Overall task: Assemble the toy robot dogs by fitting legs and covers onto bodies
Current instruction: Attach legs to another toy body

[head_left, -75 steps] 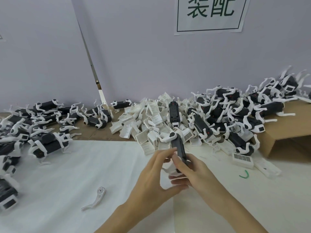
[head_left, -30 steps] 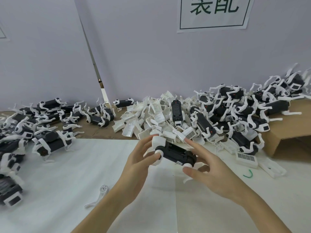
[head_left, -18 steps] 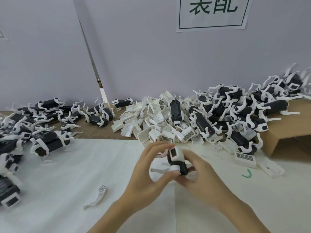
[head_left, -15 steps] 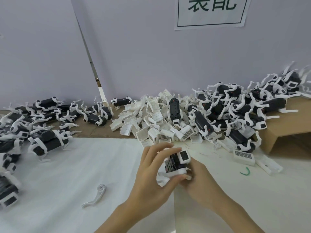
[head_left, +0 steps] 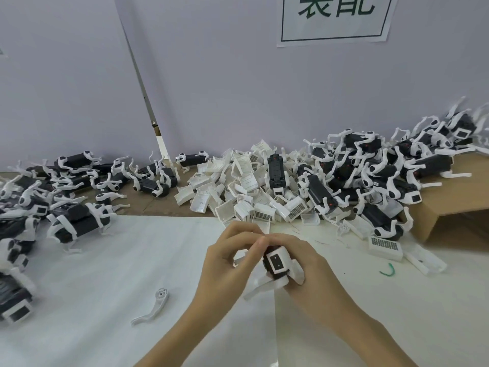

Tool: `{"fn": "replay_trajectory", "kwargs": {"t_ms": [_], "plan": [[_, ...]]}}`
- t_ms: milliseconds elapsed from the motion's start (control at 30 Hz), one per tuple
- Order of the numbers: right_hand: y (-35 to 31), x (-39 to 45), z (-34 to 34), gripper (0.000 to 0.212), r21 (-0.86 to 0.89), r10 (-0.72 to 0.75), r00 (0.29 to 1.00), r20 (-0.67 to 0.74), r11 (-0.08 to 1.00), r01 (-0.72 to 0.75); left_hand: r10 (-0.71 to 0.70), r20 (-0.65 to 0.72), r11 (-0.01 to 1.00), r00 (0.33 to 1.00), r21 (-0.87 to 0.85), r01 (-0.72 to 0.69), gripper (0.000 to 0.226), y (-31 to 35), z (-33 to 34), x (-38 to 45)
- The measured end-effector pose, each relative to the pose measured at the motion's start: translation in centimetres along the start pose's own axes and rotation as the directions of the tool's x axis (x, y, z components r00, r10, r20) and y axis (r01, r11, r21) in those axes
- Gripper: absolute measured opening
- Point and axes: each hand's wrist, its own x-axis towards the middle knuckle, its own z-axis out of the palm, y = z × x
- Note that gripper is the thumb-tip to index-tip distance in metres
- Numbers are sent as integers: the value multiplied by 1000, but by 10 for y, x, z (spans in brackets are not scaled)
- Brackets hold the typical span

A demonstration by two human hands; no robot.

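Observation:
A black toy dog body [head_left: 275,264] with white legs sits between both hands above the white table, its white-framed face end turned toward me. My left hand [head_left: 227,268] curls over its top and left side, fingertips pinching at the upper edge. My right hand [head_left: 307,266] wraps the right side from behind, and a white leg sticks out below the fingers. Most of the body is hidden by the fingers. A loose white leg [head_left: 153,305] lies on the table to the lower left.
A heap of white covers [head_left: 246,186] lies at the back centre. Bodies with legs [head_left: 370,176] pile up at the back right on a cardboard sheet [head_left: 449,197]. More dogs [head_left: 66,192] lie along the left. A white cover [head_left: 385,246] and a green wire scrap [head_left: 389,270] lie on the right.
Over the last second the body was turned from lying crosswise to end-on, its face now pointing at me. Both hands have closed more tightly round it and sunk a little.

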Motion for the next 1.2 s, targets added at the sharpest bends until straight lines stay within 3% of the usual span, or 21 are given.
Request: {"fn": "replay_trajectory", "kwargs": {"t_ms": [100,167,267,333,400,467,567,633,700,767,833,900,1000,1100,1200], "plan": [[-1,2,-4,54,-52,-25,999,-22,998,24,85,184,958,979,255,-131,55,-4,-6,-2],[-1,2,-7,55,-112,0,1000,-24,994,-2,137,269,891,953,386,-237,73,-13,-5,-3],[-2,1,-14,61,-135,15,997,-72,991,-25,88,118,956,989,268,-117,56,-16,-6,-1],[-4,2,-22,66,11,83,994,-68,997,-83,-55,74,998,996,38,53,56,-15,-12,2],[-4,4,-30,68,187,143,990,6,972,-142,-98,78,992,992,-68,103,63,-15,-20,5],[-2,5,-34,66,254,146,989,16,956,-146,-41,93,998,995,53,36,72,-19,-27,8],[-1,4,-38,69,136,100,992,-75,987,-89,34,183,959,983,271,-84,87,-31,-38,12],[-1,3,-40,69,-66,-57,992,-112,997,50,75,254,881,964,436,-184,84,-34,-42,13],[0,2,-39,67,-229,-207,973,-105,957,179,233,315,668,920,636,-387,70,-37,-44,14],[2,4,-36,65,-269,-263,958,-115,937,225,355,362,543,862,671,-505,62,-39,-44,14],[4,4,-36,67,-272,-253,959,-132,939,210,364,333,584,870,646,-491,63,-38,-41,13],[5,4,-38,68,-230,-184,973,-141,962,149,278,248,726,928,579,-372,68,-34,-39,8],[-1,1,-33,58,87,44,992,-122,996,-33,180,95,893,979,402,-204,70,-28,-35,5],[-10,3,-24,36,362,225,971,-78,914,-183,81,5,959,997,272,-80,68,-25,-30,3],[-14,3,-19,40,445,305,950,-66,861,-246,1,15,987,1000,159,-4,63,-26,-22,-2]]}}
